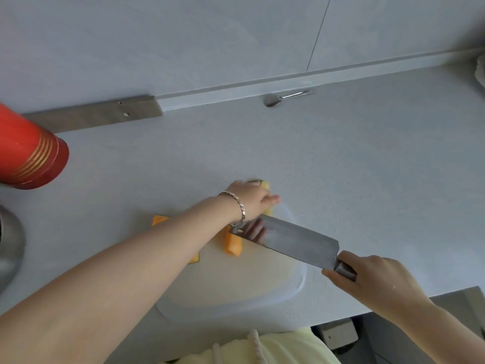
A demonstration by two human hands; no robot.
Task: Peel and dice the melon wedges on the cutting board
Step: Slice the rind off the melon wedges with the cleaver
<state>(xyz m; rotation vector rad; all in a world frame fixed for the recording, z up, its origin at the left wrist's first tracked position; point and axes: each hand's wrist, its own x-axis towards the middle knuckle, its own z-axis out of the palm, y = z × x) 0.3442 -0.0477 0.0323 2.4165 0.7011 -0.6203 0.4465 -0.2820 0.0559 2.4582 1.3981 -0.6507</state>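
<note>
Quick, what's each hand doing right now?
Left hand: holding a melon wedge.
Right hand: holding the knife.

- No legible text, brand, number or sign anywhere in view.
- stack of red plastic cups (29, 151): thin gold rings only, no lettering visible.
- broad steel cleaver (288, 239): plain metal blade face, no stamp that can be read.

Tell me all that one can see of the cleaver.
The cleaver has a broad, rectangular blade of dull grey steel that mirrors fingers. The right hand grips its metal-looking handle. It is held slanted over the cutting board, its far end above an orange melon wedge, near the left wrist. Contact with the melon cannot be told.
</note>
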